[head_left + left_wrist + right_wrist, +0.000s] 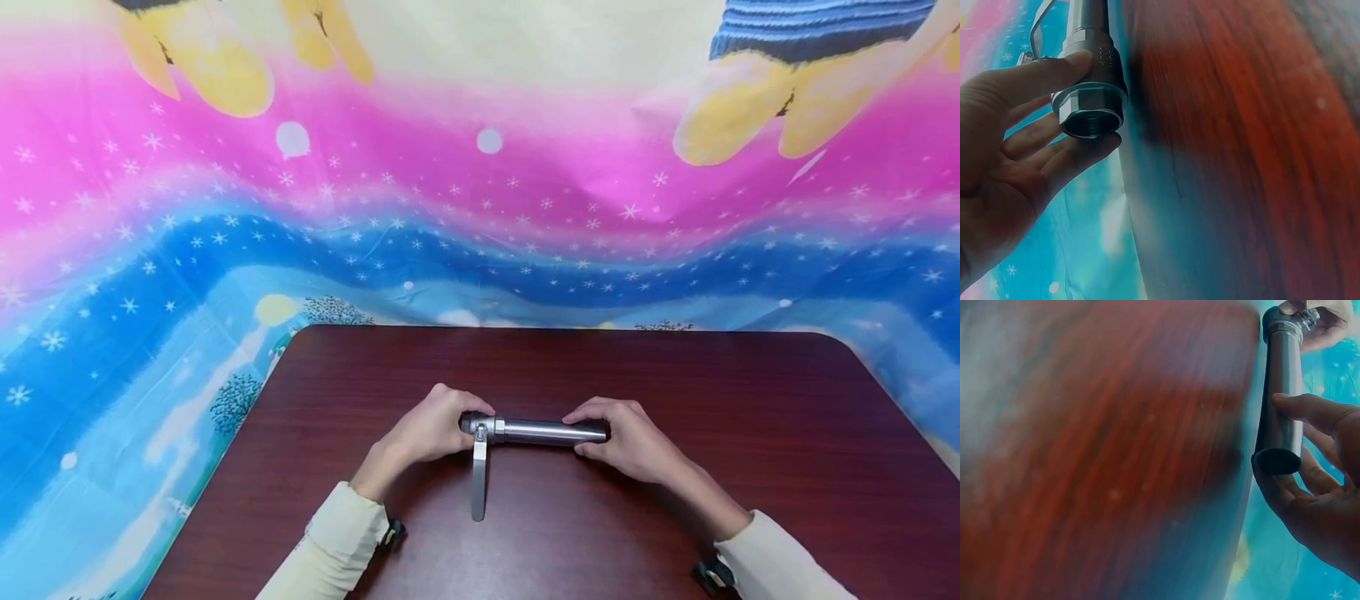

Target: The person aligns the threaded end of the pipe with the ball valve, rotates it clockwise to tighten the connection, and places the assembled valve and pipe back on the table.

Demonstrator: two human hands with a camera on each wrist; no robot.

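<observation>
A metal ball valve (480, 427) with a flat lever handle (478, 483) is joined to a smooth steel pipe (551, 432). The lever points toward the person. My left hand (429, 427) grips the valve body at its left end, thumb on top. In the left wrist view the valve's hex end (1092, 109) shows an open threaded bore facing the camera. With fingers and thumb, my right hand (626, 437) holds the pipe's right end. The right wrist view shows the pipe's dark end face (1277, 461) between thumb and fingers. Valve and pipe lie level, roughly left to right.
The dark red-brown wooden table (570, 533) has rounded far corners. Behind it hangs a pink and blue printed cloth (525, 200) with snowflakes, reaching down past the table's left and far edges. Black straps (392, 533) sit at both sleeves' cuffs.
</observation>
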